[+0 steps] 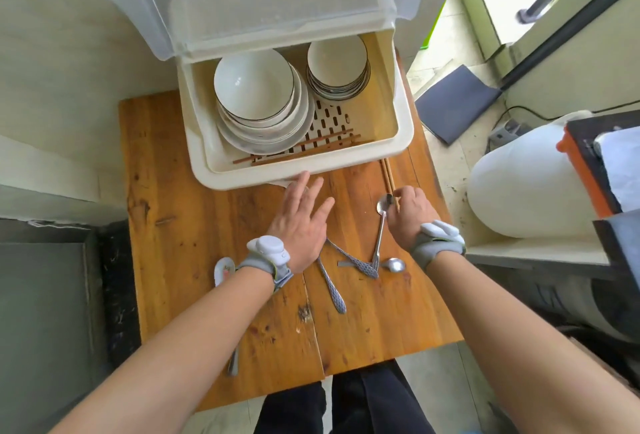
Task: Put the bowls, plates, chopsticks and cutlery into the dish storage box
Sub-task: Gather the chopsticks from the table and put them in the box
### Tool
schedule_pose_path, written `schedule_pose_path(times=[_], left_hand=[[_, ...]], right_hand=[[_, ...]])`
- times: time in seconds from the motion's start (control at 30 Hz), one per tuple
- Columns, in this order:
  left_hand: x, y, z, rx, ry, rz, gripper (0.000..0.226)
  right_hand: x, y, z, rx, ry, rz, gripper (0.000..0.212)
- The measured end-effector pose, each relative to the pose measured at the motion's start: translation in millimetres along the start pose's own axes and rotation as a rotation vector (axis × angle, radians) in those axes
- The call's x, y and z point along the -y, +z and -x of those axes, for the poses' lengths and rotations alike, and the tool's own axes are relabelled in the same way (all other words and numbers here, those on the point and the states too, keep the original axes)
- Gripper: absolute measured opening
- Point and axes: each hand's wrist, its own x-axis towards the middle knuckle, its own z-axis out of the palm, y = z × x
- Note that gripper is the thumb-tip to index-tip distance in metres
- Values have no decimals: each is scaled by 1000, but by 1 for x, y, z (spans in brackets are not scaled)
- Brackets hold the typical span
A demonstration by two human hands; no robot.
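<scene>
Under my right hand (410, 213) the near end of a loose chopstick pair (388, 173) disappears. The fingers curl down over it, just beside the bowl of a steel spoon (380, 229), but I cannot tell whether this grip has closed on the sticks or only rests there. My left forearm hides most of a metal utensil (233, 362) near the bench edge, and my left wrist covers part of a white ceramic spoon (223, 269). The translucent lid (277, 7) of the dish storage box (403, 142) stands raised, cut off at the top and veiling the box's rear.

A wooden bench (173, 191) carries everything. A pale wall lies to the left; a tiled floor and a large white container (519, 191) lie to the right.

The left hand (301, 222) shows its grip fully open, fingers straight and spread, holding nothing, fingertips at the box's front rim. Inside the box, stacked bowls (254, 87) sit on the left and a smaller stack (337, 59) at the rear right. Stored chopsticks (304, 148) lie along the front wall, long axis left to right. The loose pair's long axis runs away from me toward the box. The steel spoon points bowl-away, handle toward me.
</scene>
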Motion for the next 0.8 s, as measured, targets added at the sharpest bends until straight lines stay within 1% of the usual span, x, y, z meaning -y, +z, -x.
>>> schedule_pose_path(times=[0.07, 0.13, 0.2, 0.3, 0.33, 0.43, 0.57, 0.6, 0.7, 0.8], left_hand=[[-9, 17, -5, 49, -44, 14, 47], [-9, 28, -5, 94, -18, 38, 47], [-8, 43, -7, 193, 21, 45, 45], [-5, 61, -7, 357, -51, 71, 46], [-3, 67, -6, 369, -67, 85, 46], [-3, 75, -3, 324, -73, 98, 47], [-1, 78, -3, 293, -84, 123, 50], [0, 79, -2, 293, -86, 127, 50], [-1, 78, -3, 313, -98, 141, 50], [1, 75, -4, 366, -103, 162, 52]], right_hand=[[-15, 10, -7, 49, 67, 10, 30], [-24, 15, -11, 73, 89, 16, 31], [-30, 21, -19, 68, 116, 12, 34], [-28, 24, -35, 35, 141, -27, 43], [-26, 25, -43, 22, 147, -33, 44], [-16, 26, -64, 19, 177, -50, 40], [-1, 27, -85, 25, 261, -118, 22], [2, 28, -87, 42, 287, -135, 21], [4, 26, -87, 67, 341, -171, 23], [3, 22, -83, 65, 354, -185, 18]])
